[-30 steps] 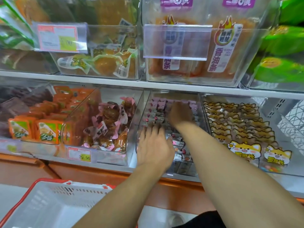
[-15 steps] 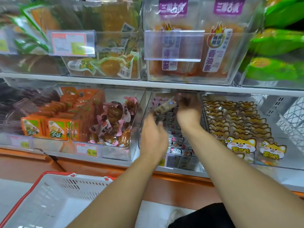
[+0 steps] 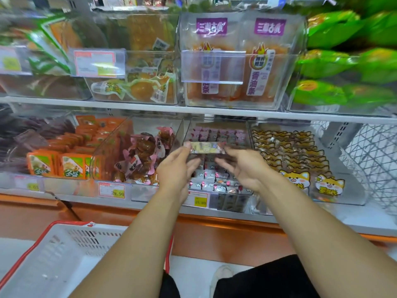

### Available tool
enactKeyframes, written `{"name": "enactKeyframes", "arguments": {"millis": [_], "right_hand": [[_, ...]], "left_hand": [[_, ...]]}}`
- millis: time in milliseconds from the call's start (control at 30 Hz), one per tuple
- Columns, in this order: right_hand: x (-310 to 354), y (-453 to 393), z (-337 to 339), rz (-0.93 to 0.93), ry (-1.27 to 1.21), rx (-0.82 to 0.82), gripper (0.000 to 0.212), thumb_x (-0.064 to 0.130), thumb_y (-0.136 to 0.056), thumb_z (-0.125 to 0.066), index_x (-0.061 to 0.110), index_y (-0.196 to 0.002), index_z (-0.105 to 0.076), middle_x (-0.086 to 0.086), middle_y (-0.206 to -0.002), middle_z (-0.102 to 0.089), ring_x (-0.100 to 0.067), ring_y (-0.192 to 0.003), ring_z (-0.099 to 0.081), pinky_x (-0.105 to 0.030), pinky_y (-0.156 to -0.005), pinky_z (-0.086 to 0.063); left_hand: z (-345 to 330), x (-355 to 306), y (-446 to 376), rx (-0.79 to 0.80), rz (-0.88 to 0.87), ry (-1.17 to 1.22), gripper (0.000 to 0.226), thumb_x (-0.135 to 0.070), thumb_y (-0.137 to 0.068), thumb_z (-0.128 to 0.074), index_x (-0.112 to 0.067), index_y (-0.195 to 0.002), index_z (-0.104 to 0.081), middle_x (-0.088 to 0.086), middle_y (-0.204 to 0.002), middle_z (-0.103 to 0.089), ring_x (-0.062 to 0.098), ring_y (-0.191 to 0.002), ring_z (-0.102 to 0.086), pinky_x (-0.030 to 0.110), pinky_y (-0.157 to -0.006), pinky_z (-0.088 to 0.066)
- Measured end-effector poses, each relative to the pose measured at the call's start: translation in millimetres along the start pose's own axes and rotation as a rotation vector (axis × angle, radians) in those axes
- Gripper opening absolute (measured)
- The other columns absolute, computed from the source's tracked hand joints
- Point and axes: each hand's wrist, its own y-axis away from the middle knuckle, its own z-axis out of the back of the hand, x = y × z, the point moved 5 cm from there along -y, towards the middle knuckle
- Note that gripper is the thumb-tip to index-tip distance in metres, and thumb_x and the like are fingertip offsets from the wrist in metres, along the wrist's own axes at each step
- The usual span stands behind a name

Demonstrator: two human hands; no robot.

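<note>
A small long snack packet (image 3: 206,147) with a pale printed wrapper is held level between both hands, above a clear bin (image 3: 217,198) full of similar small packets on the lower shelf. My left hand (image 3: 179,171) pinches the packet's left end with fingertips and thumb. My right hand (image 3: 245,166) pinches its right end, palm turned toward me. Both forearms reach up from the bottom of the view.
A white shopping basket with a red rim (image 3: 53,254) sits at the lower left. Neighbouring clear bins hold pink-wrapped brown snacks (image 3: 144,155), orange packets (image 3: 71,166) and cat-printed packets (image 3: 296,166). The upper shelf (image 3: 193,109) carries larger bagged snacks behind price tags.
Both hands rose out of the bin with one packet. It now lies level between them, nearer to me, and my right palm has turned toward me.
</note>
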Motion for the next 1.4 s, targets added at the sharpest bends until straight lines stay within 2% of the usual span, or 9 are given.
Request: {"name": "enactKeyframes", "arguments": {"millis": [267,400,567,700,833,933,1100,1267,1400], "right_hand": [[-2.2,32.0,1.1,-0.032,0.233,0.029,0.020,0.005,-0.103,-0.053,-0.001,-0.120,-0.062,-0.020,-0.104,-0.075,-0.028,-0.090,-0.077,-0.030,-0.076,-0.063],[-1.7,50.1,-4.0,-0.045,0.208,0.035,0.020,0.005,-0.103,-0.054,-0.002,-0.119,-0.062,-0.019,-0.100,-0.076,-0.027,-0.083,-0.077,-0.031,-0.071,-0.064],[2.8,52.2,-1.3,0.016,0.109,-0.015,0.016,0.003,-0.103,-0.052,-0.002,-0.113,-0.063,-0.020,-0.110,-0.072,-0.027,-0.090,-0.075,-0.030,-0.071,-0.064],[-7.1,38.7,-4.8,-0.014,0.029,0.036,0.022,0.004,-0.104,-0.049,-0.003,-0.123,-0.057,-0.023,-0.115,-0.070,-0.033,-0.101,-0.073,-0.037,-0.078,-0.064],[-9.0,28.9,-11.8,-0.014,0.066,0.177,0.043,0.017,-0.089,-0.074,0.003,-0.126,-0.057,-0.017,-0.123,-0.069,-0.034,-0.110,-0.070,-0.037,-0.080,-0.063],[-13.4,25.8,-11.3,0.071,0.235,0.297,0.061,0.006,-0.077,-0.082,0.019,-0.132,-0.058,-0.014,-0.122,-0.069,-0.029,-0.103,-0.074,-0.036,-0.085,-0.061],[-9.9,28.4,-5.3,0.202,0.406,0.295,0.036,0.000,-0.084,-0.078,0.024,-0.111,-0.073,-0.006,-0.108,-0.077,-0.021,-0.096,-0.075,-0.026,-0.079,-0.060],[-15.0,31.7,2.8,0.156,0.405,0.269,0.020,0.017,-0.091,-0.075,0.017,-0.111,-0.072,-0.005,-0.093,-0.078,-0.016,-0.079,-0.071,-0.026,-0.071,-0.060],[-16.1,31.9,4.7,0.127,0.335,0.249,0.022,0.022,-0.096,-0.069,0.009,-0.113,-0.072,-0.002,-0.085,-0.075,-0.016,-0.074,-0.068,-0.025,-0.068,-0.059]], "left_hand": [[22.3,4.6,26.8,0.073,0.235,0.038,0.020,-0.022,-0.091,-0.073,-0.011,-0.107,-0.070,0.009,-0.091,-0.079,0.016,-0.077,-0.077,0.022,-0.060,-0.060],[32.7,3.5,36.3,0.040,0.288,0.106,0.019,-0.018,-0.087,-0.076,-0.009,-0.103,-0.072,0.012,-0.094,-0.078,0.017,-0.074,-0.077,0.024,-0.058,-0.060],[29.4,-0.9,25.9,0.042,0.162,0.081,0.013,-0.015,-0.093,-0.070,-0.008,-0.104,-0.071,0.004,-0.085,-0.079,0.009,-0.073,-0.075,0.022,-0.061,-0.059],[32.7,-4.9,15.5,-0.007,0.051,0.038,0.013,-0.012,-0.093,-0.069,-0.004,-0.103,-0.072,0.010,-0.095,-0.079,0.013,-0.079,-0.076,0.022,-0.067,-0.059],[36.1,-7.0,11.0,-0.029,-0.024,-0.023,0.011,-0.010,-0.093,-0.068,-0.002,-0.101,-0.072,0.010,-0.095,-0.079,0.015,-0.083,-0.076,0.020,-0.068,-0.059],[33.7,-6.0,8.4,-0.037,-0.096,-0.083,0.008,-0.009,-0.093,-0.069,-0.001,-0.094,-0.070,0.012,-0.089,-0.078,0.018,-0.079,-0.077,0.020,-0.066,-0.059],[29.7,-7.3,5.9,-0.040,-0.180,-0.206,0.015,-0.008,-0.095,-0.066,-0.008,-0.081,-0.060,0.013,-0.089,-0.072,0.014,-0.069,-0.074,0.021,-0.063,-0.057],[23.5,-6.0,6.9,0.124,-0.181,-0.197,0.005,-0.014,-0.095,-0.066,-0.016,-0.095,-0.061,0.011,-0.100,-0.073,0.019,-0.086,-0.072,0.027,-0.070,-0.059],[15.4,-4.3,14.5,0.306,-0.217,-0.246,0.033,-0.024,-0.078,-0.082,-0.019,-0.109,-0.070,0.004,-0.107,-0.076,0.020,-0.096,-0.074,0.027,-0.077,-0.059]]}}
